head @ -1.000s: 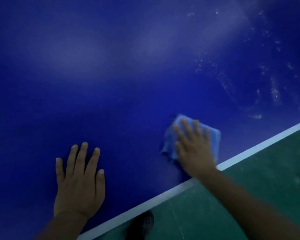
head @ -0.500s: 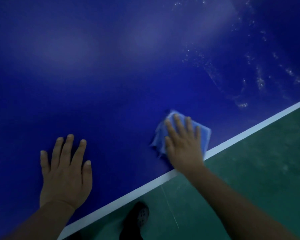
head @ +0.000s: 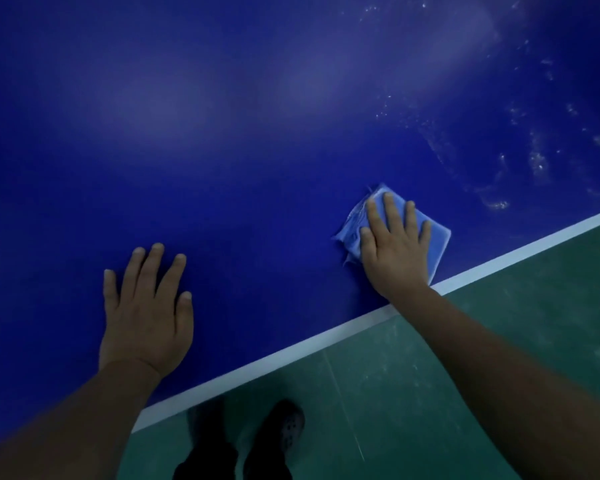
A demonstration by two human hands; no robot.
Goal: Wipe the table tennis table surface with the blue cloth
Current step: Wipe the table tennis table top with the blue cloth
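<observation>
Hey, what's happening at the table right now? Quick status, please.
Right hand flat on blue cloth, near white edge line. Left hand flat on table. Whitish specks beyond cloth. Nothing blocking.

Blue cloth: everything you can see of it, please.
The blue cloth is light blue, paler than the table tennis table surface it lies flat on. It looks like soft fabric folded into a rough rectangular pad, smooth on its right side, wrinkled and frayed along its left edge. It sits close to the table's white edge line. The right hand presses on it palm down, fingers spread, covering most of its middle. The left hand is apart from it.
</observation>
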